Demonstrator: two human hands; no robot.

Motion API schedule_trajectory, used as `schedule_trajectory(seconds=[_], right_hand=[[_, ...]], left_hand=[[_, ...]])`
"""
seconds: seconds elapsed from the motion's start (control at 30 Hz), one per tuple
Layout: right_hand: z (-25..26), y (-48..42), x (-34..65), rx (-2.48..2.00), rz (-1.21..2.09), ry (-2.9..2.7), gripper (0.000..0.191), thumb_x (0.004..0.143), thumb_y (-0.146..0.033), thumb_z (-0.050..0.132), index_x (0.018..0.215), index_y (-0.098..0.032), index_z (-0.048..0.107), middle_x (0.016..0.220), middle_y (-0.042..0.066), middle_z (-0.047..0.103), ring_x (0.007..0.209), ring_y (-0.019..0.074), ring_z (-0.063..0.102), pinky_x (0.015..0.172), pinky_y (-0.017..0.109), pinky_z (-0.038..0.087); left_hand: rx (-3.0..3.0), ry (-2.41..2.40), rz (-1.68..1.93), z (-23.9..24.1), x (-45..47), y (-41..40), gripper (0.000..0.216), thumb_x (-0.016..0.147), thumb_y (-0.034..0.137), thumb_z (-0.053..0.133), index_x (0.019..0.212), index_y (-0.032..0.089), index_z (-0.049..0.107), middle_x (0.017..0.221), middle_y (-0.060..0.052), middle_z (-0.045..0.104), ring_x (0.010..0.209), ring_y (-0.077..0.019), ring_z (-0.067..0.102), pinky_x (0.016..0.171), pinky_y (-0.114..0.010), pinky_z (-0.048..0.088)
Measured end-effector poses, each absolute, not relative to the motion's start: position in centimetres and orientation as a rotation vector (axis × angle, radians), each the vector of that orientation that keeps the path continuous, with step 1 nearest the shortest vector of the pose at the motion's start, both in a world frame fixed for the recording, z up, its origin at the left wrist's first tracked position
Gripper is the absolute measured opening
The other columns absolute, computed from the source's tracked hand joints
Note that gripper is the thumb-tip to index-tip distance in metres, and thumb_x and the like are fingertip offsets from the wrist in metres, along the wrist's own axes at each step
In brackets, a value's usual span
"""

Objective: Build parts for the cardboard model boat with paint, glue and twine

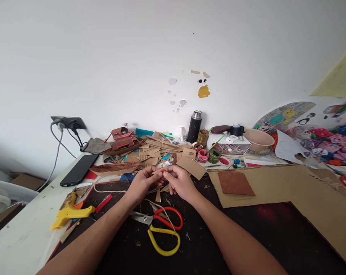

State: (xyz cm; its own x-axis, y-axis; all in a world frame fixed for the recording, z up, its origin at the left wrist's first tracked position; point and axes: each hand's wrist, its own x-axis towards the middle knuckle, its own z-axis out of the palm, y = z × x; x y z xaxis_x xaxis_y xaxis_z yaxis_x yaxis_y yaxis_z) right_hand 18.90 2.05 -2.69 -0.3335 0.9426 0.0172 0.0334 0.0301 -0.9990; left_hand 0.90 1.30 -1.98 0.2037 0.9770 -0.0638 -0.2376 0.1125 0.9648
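Note:
My left hand and my right hand meet fingertip to fingertip over the dark work mat. Thumbs and index fingers are pinched together on something small, mostly covered by the fingers; a bit of tan and red shows there. Just below the fingertips a narrow cardboard strip is visible; whether it is held or lies on the mat I cannot tell. Nearer to me lie scissors with one red and one yellow handle, spread apart. A thin string runs over the mat to the left.
Left are a yellow glue gun and a black phone. Behind my hands stand brown model boats, cardboard scraps, a black thermos and paint jars. A cardboard sheet bearing a brown square lies right.

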Motion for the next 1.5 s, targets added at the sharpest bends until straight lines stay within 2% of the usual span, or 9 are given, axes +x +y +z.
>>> schedule_trajectory(seconds=[0.4,0.67,0.9,1.17,1.3,1.5], right_hand=[[-2.9,2.0,18.9,-1.038,1.450,-1.501,0.045,0.093,-0.062,0.063,0.109,-0.019,0.063,0.046,-0.012,0.051,0.035,0.0122,0.050,0.038,0.021,0.035],[-2.7,2.0,18.9,-1.032,1.432,-1.508,0.039,0.093,-0.059,0.065,0.101,-0.021,0.062,0.047,-0.012,0.051,0.034,0.0115,0.049,0.038,0.022,0.035],[-2.4,2.0,19.0,-1.025,1.384,-1.496,0.038,0.094,-0.058,0.065,0.099,-0.021,0.062,0.052,-0.011,0.054,0.034,0.0112,0.052,0.037,0.021,0.035],[-2.7,1.8,18.9,-1.015,1.367,-1.541,0.034,0.095,-0.056,0.065,0.098,-0.022,0.061,0.051,-0.011,0.053,0.035,0.0110,0.051,0.040,0.022,0.037],[-2.2,1.5,19.0,-1.007,1.411,-1.530,0.039,0.094,-0.059,0.064,0.103,-0.021,0.063,0.048,-0.011,0.051,0.036,0.0122,0.050,0.041,0.022,0.038],[-1.7,0.1,18.3,-1.039,1.484,-1.591,0.042,0.097,-0.063,0.060,0.095,-0.021,0.064,0.049,-0.010,0.048,0.039,0.0132,0.052,0.044,0.024,0.037]], left_hand=[[1.085,1.009,1.156,-2.5,0.4,1.6,0.048,0.065,0.057,0.099,0.081,0.019,0.076,0.076,-0.002,0.075,0.068,-0.0169,0.067,0.069,-0.029,0.054],[1.125,1.007,1.142,-2.0,0.7,1.4,0.046,0.063,0.055,0.100,0.079,0.020,0.075,0.073,-0.001,0.073,0.067,-0.0169,0.066,0.070,-0.030,0.055],[1.012,0.923,1.142,-2.0,0.9,1.2,0.043,0.068,0.051,0.099,0.087,0.018,0.080,0.080,-0.004,0.076,0.070,-0.0163,0.067,0.070,-0.029,0.054],[1.079,0.984,1.154,-2.0,0.6,1.4,0.040,0.069,0.050,0.098,0.081,0.019,0.077,0.075,-0.002,0.074,0.069,-0.0166,0.065,0.067,-0.028,0.051],[1.113,1.032,1.262,-1.4,-0.2,2.0,0.040,0.071,0.052,0.096,0.080,0.019,0.074,0.075,-0.003,0.075,0.068,-0.0181,0.065,0.068,-0.030,0.051],[1.098,1.106,1.427,-1.1,-1.6,3.2,0.045,0.068,0.057,0.096,0.079,0.019,0.073,0.075,-0.004,0.073,0.069,-0.0185,0.064,0.068,-0.030,0.051]])
